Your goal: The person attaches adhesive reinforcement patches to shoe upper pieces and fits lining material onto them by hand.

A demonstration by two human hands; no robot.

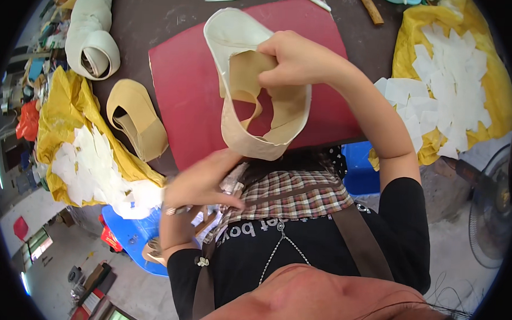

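Observation:
My right hand (296, 60) grips a cream shoe upper (241, 86), fingers tucked inside its opening, holding it above a red mat (185, 84). The upper is an open loop with a tan lining showing inside. My left hand (201, 180) sits lower, near my chest, fingers bent around a small item I cannot make out; it touches the bottom edge of the upper.
A tan shoe upper (136, 119) and a stack of cream uppers (94, 36) lie left on the dark table (154, 15). Yellow bags with white cut pieces sit at left (81, 154) and right (456, 77). A fan (494, 208) stands on the floor at right.

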